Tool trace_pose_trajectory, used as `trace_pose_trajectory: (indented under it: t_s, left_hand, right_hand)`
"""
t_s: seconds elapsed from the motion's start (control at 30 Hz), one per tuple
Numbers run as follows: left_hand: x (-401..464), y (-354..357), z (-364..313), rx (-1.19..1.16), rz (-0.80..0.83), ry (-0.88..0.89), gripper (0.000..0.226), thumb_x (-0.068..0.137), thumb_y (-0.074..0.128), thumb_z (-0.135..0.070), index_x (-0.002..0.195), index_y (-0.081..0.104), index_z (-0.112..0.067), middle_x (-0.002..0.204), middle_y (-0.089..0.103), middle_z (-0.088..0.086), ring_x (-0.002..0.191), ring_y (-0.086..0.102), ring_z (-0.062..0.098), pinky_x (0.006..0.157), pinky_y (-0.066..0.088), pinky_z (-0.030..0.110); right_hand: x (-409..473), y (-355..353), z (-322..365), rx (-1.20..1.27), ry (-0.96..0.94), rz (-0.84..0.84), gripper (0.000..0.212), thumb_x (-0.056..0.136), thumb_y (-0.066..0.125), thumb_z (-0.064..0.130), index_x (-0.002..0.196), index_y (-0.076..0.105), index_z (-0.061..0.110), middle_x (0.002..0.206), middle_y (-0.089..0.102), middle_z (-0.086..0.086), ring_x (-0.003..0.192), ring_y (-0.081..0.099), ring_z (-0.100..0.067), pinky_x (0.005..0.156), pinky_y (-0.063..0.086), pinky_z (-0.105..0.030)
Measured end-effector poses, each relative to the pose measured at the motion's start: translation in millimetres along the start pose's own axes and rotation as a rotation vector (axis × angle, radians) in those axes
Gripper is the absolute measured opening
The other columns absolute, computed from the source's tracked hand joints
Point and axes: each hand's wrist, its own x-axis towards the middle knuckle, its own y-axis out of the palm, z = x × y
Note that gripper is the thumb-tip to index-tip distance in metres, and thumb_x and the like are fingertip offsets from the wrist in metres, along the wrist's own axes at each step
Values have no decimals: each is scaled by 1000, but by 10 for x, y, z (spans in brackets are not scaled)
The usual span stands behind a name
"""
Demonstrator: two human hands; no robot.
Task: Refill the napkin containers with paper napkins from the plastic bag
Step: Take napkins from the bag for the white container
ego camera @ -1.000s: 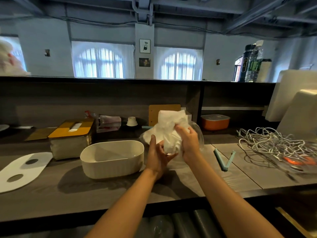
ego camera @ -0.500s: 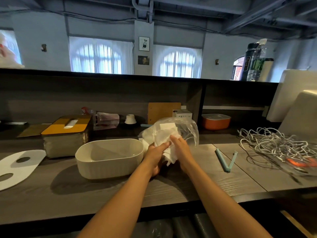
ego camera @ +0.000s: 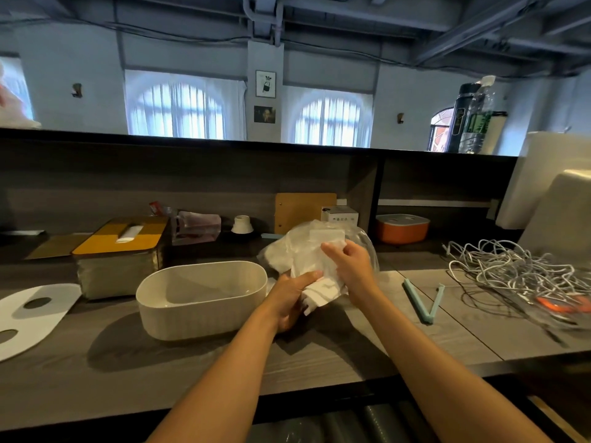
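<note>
Both hands work at a clear plastic bag (ego camera: pixel 323 251) on the dark wooden counter (ego camera: pixel 160 372), just right of an open white oval container (ego camera: pixel 201 302).

Left hand (ego camera: pixel 289 298): fingers and thumb curled round the lower end of a wad of white paper napkins (ego camera: pixel 319 282), thumb lying along the top. Bottom corners of the napkins hang free beside the palm.

Right hand (ego camera: pixel 350 263): fingers curled, pinching the upper part of the same napkins together with the bag film. Cannot tell how much of the wad is inside the bag.

Container: nothing visible inside, close to the left hand but not touching it.

Left of it stands a second container with a yellow lid (ego camera: pixel 123 235); a white napkin shows in the lid slot. A flat white lid with two holes (ego camera: pixel 28 314) lies at the far left.

Right of the hands: a pale blue bag clip (ego camera: pixel 422 302), spread in a V, and a tangle of white cables (ego camera: pixel 511 270). An orange box with a white lid (ego camera: pixel 401 228) sits at the back.
</note>
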Motion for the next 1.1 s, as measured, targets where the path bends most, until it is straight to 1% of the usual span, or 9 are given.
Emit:
trace_pose_trajectory:
  t_s: [0.17,0.3,0.4,0.5,0.57,0.67,0.77,0.93,1.1]
  left_hand:
    - [20,-19,-50,-153,44,-104,36,93,65,-16,127,57,-10,113,72,16,92,73,26,63,61,33]
    - [89,-20,-52,-214,5,-100,33,95,62,-14,128,60,-10,110,73,16,83,72,25,54,59,30]
    - [124,-10,-56,-265,-58,-75,30,95,63,-19,124,63,-13,107,74,15,89,71,26,60,61,33]
    - [171,-33,-53,-254,-156,-66,30,95,64,-31,121,65,-16,103,76,9,97,71,25,70,57,35]
    - [174,-25,-59,-268,-202,-54,37,95,64,-33,128,60,-16,113,73,10,100,71,27,72,57,38]
    - [142,3,-72,-381,-193,-16,43,95,62,-31,134,57,-13,117,71,13,100,71,30,66,60,39]
    - [89,35,-65,-378,-108,-4,41,97,57,-39,130,60,-15,114,73,13,104,70,30,84,58,43]
    - [54,52,-76,-334,-44,43,43,95,55,-47,125,61,-17,114,73,13,110,67,31,100,50,47]
    - [67,49,-46,-168,-48,131,57,88,66,-43,138,50,-21,126,67,11,116,64,31,102,49,50]
  right_hand:
    - [161,-25,-34,68,-25,-107,20,92,66,29,103,66,12,98,67,-3,95,67,-20,69,56,-24]
    - [151,-185,14,336,-35,-173,9,92,66,26,93,65,17,98,64,-4,98,65,-26,85,59,-43]
    - [137,-330,121,511,-48,-155,8,92,65,24,100,62,22,101,65,-3,97,67,-24,86,58,-48]
    - [91,-383,171,624,-5,37,23,90,63,28,112,60,20,107,64,-7,92,67,-21,78,59,-38]
    - [40,-334,161,576,31,165,25,89,63,26,111,62,14,105,64,-11,90,67,-23,74,58,-35]
    - [-41,-152,114,321,112,206,15,92,64,22,105,64,14,104,70,-12,95,69,-29,81,58,-44]
    - [-99,3,48,44,78,164,4,94,63,22,96,66,20,97,71,-6,88,69,-20,73,59,-31]
    - [-72,0,10,-88,37,105,6,92,65,25,97,68,22,98,70,-1,91,66,-16,70,53,-25]
    - [30,-88,0,-137,171,138,18,90,67,23,108,65,20,112,66,-4,103,62,-23,83,54,-36]
